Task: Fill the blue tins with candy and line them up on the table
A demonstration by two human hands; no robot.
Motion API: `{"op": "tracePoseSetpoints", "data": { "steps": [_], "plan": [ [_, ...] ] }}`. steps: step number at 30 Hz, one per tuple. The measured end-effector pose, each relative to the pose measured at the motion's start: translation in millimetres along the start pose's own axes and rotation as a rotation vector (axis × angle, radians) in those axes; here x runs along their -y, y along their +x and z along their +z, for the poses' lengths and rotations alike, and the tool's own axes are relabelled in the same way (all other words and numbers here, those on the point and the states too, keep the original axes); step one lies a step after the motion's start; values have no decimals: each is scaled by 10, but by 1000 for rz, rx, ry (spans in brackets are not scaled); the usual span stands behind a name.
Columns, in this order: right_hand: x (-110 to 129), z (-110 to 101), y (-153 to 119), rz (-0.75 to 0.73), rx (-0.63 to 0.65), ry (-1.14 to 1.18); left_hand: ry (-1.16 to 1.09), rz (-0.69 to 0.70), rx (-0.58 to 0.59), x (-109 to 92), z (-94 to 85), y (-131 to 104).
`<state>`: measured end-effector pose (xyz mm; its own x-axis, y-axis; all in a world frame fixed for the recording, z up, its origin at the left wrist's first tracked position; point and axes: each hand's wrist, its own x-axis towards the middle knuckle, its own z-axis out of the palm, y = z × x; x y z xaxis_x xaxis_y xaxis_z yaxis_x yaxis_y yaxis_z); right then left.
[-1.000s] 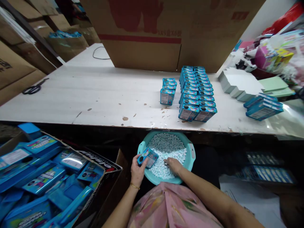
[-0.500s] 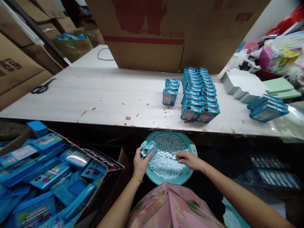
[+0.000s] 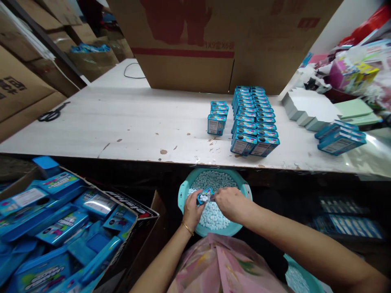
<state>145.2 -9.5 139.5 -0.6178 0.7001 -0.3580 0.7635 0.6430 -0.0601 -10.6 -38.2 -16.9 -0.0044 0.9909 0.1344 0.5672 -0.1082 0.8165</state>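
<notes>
White table (image 3: pixel 146 134), beyond the basin (image 3: pixel 183 194). Over the basin: right hand (image 3: pixel 233 203) closed, contents unclear; left hand (image 3: pixel 192 211) holding a blue box (image 3: pixel 209 190), white pellets (image 3: pixel 203 198) at its mouth. Filling appears underway; the next move calls for steadiness.

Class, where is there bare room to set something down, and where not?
Widest: table between scissors and short pack row. Narrower: between double row and far-right packs. Crowded: box of packs, and bowl under left hand and right hand.
</notes>
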Motion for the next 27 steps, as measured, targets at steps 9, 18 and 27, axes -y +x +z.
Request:
{"op": "tracePoseSetpoints", "data": {
  "steps": [9,18,27],
  "plan": [
    [-602,786,89,287,-8,147,-145,-204,-175,-10,-259,-39],
    [-58,1877,653,136,105,570,-245,-415,-314,180,-307,-31],
    [-411,1639,344,50,46,1052,-279,-395,-376,67,-435,71]
  ]
}}
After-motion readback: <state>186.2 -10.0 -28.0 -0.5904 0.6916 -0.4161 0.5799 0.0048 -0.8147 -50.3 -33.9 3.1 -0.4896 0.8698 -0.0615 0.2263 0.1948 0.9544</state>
